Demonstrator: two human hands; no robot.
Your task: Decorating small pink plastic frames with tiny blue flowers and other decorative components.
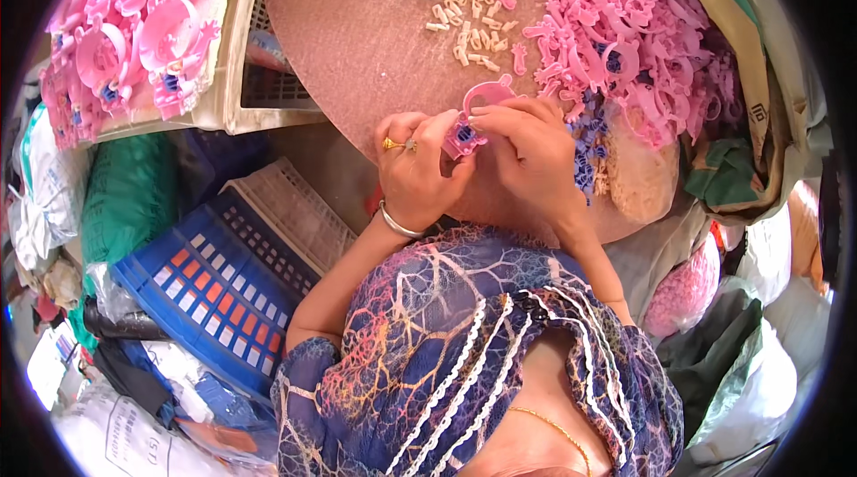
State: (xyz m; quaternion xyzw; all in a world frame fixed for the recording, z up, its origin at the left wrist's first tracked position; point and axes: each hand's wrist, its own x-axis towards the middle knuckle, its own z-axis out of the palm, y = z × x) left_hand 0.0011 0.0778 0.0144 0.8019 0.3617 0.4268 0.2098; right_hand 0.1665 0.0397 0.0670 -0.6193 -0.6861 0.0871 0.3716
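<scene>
Both hands meet over the near edge of a round brown table [330, 22]. Between them is a pink plastic toy piece [489, 95] with a round ring and a small dark blue part set in its lower end. My left hand [418, 160] pinches the lower end between thumb and fingers. My right hand [531, 151] closes in from the other side, its fingertips at the blue part and along the ring. Whether the right fingertips hold a separate small part is hidden. Small blue plastic parts [585, 142] lie just right of my right hand.
A large heap of pink plastic pieces [616, 22] covers the table's right side. Cream-coloured small parts [464, 8] lie at the far middle. At the upper left, similar pink pieces [165, 31] rest on a crate [237, 75]. A blue plastic basket [210, 290] stands lower left.
</scene>
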